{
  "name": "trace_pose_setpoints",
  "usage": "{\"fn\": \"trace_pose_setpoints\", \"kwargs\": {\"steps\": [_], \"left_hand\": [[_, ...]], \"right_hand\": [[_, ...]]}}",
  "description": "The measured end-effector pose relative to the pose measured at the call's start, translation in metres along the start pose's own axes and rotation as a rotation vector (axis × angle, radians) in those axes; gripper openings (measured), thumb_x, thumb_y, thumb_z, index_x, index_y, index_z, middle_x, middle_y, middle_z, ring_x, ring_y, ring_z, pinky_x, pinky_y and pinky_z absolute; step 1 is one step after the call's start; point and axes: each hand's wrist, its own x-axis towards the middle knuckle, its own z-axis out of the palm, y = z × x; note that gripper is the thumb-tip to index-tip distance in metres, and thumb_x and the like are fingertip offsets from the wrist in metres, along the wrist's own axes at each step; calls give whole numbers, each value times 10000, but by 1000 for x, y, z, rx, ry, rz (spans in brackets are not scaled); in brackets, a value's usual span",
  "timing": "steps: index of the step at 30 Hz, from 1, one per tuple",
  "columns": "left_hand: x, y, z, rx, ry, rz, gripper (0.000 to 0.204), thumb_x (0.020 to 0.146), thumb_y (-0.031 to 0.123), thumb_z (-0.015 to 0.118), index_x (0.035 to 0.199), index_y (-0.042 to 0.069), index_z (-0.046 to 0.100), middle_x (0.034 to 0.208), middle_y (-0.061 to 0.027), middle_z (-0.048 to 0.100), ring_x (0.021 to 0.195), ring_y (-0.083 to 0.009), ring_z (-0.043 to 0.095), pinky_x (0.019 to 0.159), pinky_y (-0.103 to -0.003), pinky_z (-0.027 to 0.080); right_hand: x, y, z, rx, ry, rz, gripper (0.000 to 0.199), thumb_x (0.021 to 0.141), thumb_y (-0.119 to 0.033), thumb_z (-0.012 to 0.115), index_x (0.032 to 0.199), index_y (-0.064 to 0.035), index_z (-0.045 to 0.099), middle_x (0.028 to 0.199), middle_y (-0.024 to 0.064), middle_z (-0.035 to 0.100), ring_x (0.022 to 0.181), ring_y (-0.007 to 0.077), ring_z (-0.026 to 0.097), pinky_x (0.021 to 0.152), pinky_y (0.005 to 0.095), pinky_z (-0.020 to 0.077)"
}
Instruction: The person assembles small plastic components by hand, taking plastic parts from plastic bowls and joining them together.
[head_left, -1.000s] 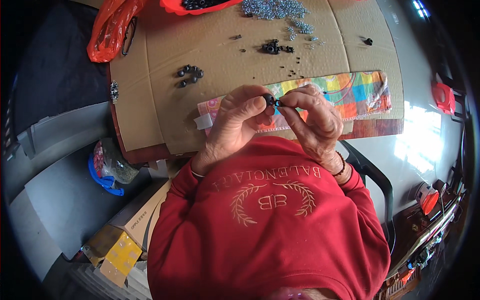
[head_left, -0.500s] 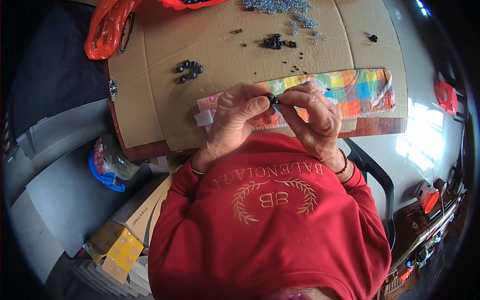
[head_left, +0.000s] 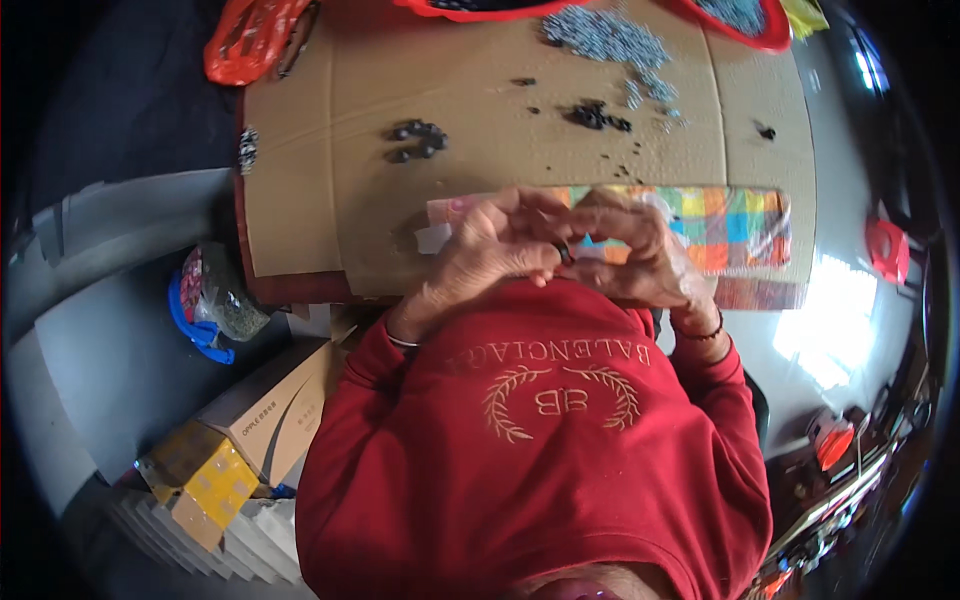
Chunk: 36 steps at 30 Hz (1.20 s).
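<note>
Just above the near edge of the table, both my hands meet around a small black ball (head_left: 563, 254), which is blurred by motion. My left hand (head_left: 478, 252) pinches it between thumb and fingers. From the other side, the thumb and bent fingertips of my right hand (head_left: 648, 248) close on it too. Beneath the hands lies a checked, many-coloured cloth (head_left: 742, 218). Several black balls (head_left: 434, 138) form a loose arc on the cardboard (head_left: 290, 200), beyond my left hand. A small heap of black parts (head_left: 595, 116) lies beyond my right hand, with tiny black bits nearby.
Clear bluish beads (head_left: 605, 40) spread across the far side. A red basin (head_left: 485, 14) with dark pieces stands at the far edge, another red basin (head_left: 765, 42) at the far right. A red plastic bag (head_left: 245, 45) lies far left. One black part (head_left: 766, 132) sits alone at right.
The view has tilted, bringing more of the table's far side into sight. My hands have drawn closer to my body, with the fingers more curled around the ball.
</note>
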Motion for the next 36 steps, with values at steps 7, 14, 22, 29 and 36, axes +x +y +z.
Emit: {"fn": "trace_pose_setpoints", "kwargs": {"steps": [7, 14, 22, 29, 36], "left_hand": [[-56, 10, -1, -72, -154, -39, 429, 735, -22, 693, 1101, 14, 473, 789, -84, 624, 689, -143, 620, 601, -242, 509], [-74, -6, -10, -68, -197, -88, 474, 690, -34, 723, 1099, 16, 489, 880, -78, 593, 707, -140, 602, 607, -266, 521], [-59, 2, 0, -4, 99, 113, 265, 787, -34, 605, 1029, 10, 508, 863, -67, 592, 695, -108, 584, 632, -230, 490], [-6, 3, -58, 784, 767, 829, 147, 792, -34, 636, 929, 12, 606, 841, 15, 562, 709, -29, 498, 642, -164, 421], [15, -1, -64, 1013, 794, 892, 178, 780, -69, 631, 937, 8, 595, 947, -12, 527, 685, -42, 495, 610, -173, 427]], "right_hand": [[0, -42, 35, 53, -171, -103, 267, 652, -66, 764, 870, -21, 616, 792, 69, 575, 741, 220, 546, 668, 323, 436], [-4, -53, 56, 22, -217, -142, 222, 657, -11, 721, 837, -26, 592, 784, 79, 572, 722, 228, 535, 645, 334, 426], [0, -20, 45, 13, -27, -107, 236, 746, -98, 683, 937, -15, 572, 808, 90, 579, 721, 206, 560, 648, 309, 434], [-16, 23, -9, -483, 473, -45, 177, 749, 7, 626, 921, -10, 587, 795, 105, 564, 695, 221, 588, 582, 298, 474], [-31, 53, -83, -856, 786, 51, 139, 769, -7, 597, 904, -41, 610, 782, 87, 568, 668, 223, 582, 574, 314, 465]]}}
